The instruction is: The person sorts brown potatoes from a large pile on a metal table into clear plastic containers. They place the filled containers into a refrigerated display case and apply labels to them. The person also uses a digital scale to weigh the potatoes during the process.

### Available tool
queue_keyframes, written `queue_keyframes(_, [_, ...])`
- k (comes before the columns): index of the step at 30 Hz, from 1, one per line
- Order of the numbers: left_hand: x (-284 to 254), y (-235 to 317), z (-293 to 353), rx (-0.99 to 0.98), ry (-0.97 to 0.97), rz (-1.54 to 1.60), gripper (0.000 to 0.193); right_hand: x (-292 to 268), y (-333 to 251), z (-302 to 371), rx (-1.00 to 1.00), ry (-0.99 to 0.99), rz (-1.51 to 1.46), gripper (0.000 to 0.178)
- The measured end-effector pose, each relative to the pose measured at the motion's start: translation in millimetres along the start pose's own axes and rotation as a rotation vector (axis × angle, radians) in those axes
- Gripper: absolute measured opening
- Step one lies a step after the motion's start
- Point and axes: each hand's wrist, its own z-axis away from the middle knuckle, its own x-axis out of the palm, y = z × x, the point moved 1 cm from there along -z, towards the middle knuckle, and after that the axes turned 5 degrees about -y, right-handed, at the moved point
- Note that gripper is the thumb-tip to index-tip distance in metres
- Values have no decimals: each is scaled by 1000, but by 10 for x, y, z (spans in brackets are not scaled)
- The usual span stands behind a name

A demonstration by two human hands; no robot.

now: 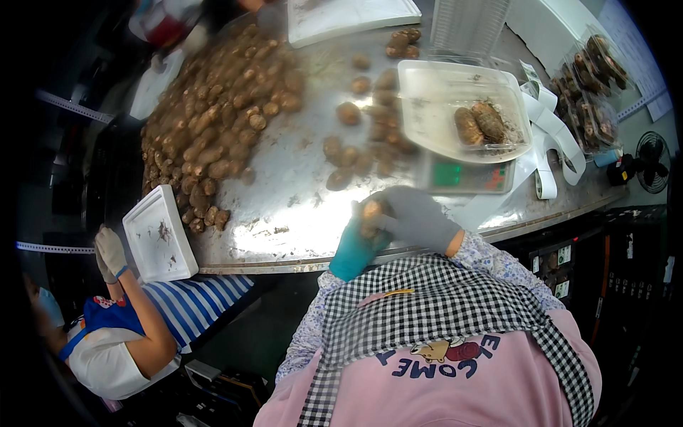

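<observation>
A brown, rough-skinned taro (371,212) is held between both my hands at the table's near edge. My left hand (358,248), in a teal glove, cups it from the left and below. From the right, my right hand (420,215) in a grey glove closes its fingers over it. Just beyond stands a scale (466,178) with a lit green display. A white tray (420,128) rests on it, holding a transparent plastic box (509,92) with two taros (488,121) inside. Several loose taros (348,113) lie left of the tray.
A large taro heap (220,128) covers the table's left side. Beside it, a white tray (160,238) sits near a co-worker's gloved hands (110,250). Empty plastic boxes (469,28) stand at the back. Right are a label strip (546,132), filled boxes (587,85) and a fan (651,160).
</observation>
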Motion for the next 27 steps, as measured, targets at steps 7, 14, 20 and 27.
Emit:
queue_keyframes(7, [-105,-51,-23,38,55,153,52,372,342,75,-95,6,24,28])
queue_keyframes(14, [-166,-98,-96,207,230,-133,38,58,87,99,-37,121,20,27])
queue_keyframes(20, [-127,-173,-111,149,44,-75,56,333,165,52,-211,25,-85,41])
queue_keyframes(27, [-147,-25,-35,185,-36,231,46,354,438,57,-57,102,59,30])
